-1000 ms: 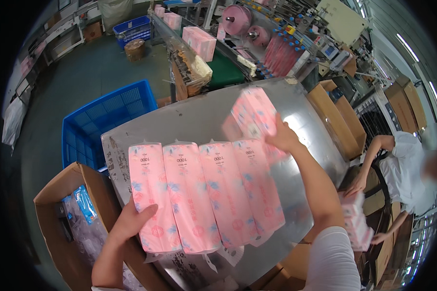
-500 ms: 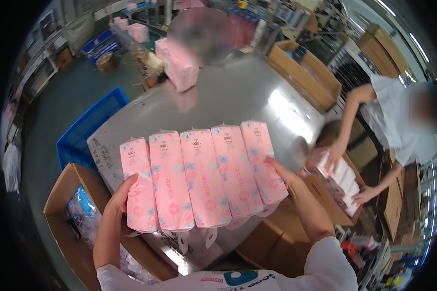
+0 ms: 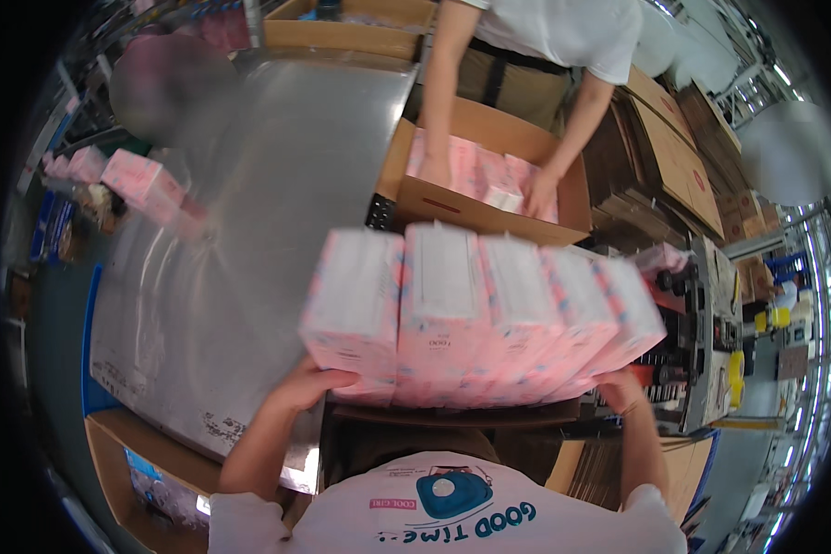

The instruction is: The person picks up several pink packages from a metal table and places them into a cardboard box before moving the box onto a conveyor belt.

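Several pink tissue packs (image 3: 443, 342) with white ends and a blue floral print stand side by side in one row between my hands. My left hand (image 3: 309, 383) presses the lower left end of the row, its thumb on the outermost pack. At the other end, my right hand (image 3: 619, 388) grips the lower corner of the last pack. The row is raised and tilted, slightly blurred, above a brown carton edge (image 3: 452, 414) near my body. What lies inside that carton is hidden by the packs.
Across from me a co-worker's hands (image 3: 540, 189) reach into a carton (image 3: 489, 210) of pink packs. A metal table (image 3: 277, 185) lies to the left, with more packs (image 3: 143, 180) at its far side. Flattened cardboard (image 3: 660, 152) leans at the right; another carton (image 3: 111, 452) stands lower left.
My view has turned right, and the row of packs has moved from over the metal table to above a carton, tipping so its white ends show. The co-worker's packs are now inside their carton.
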`<act>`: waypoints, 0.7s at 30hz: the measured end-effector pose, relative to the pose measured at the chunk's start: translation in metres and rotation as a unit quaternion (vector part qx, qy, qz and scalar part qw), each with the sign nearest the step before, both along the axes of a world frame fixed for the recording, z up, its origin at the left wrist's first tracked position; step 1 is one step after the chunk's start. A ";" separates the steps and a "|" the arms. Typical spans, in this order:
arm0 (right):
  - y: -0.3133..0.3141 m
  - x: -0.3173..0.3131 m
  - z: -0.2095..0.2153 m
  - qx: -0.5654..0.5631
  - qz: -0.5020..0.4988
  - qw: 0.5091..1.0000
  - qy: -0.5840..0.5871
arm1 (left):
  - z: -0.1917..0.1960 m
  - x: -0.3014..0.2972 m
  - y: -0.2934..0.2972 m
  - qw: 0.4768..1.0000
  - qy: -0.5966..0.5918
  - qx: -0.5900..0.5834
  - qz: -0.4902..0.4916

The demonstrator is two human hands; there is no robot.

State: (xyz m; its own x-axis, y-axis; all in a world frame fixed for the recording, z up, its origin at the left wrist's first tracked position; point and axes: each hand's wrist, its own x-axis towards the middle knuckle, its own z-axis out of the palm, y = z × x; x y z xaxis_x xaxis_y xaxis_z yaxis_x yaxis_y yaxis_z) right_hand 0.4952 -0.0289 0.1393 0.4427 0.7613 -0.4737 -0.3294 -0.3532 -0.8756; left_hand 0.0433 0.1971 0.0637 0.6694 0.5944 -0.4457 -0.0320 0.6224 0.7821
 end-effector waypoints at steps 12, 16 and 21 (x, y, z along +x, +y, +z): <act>-0.017 -0.012 -0.120 -0.132 0.167 0.894 -0.395 | -0.062 0.024 -0.046 0.977 0.164 0.052 0.130; 0.042 -0.031 -0.137 -0.264 0.326 0.770 -0.481 | -0.009 -0.043 -0.043 0.927 0.274 0.189 0.175; 0.113 -0.028 -0.233 -0.386 0.329 0.770 -0.387 | 0.004 -0.196 -0.098 0.659 0.542 0.323 0.410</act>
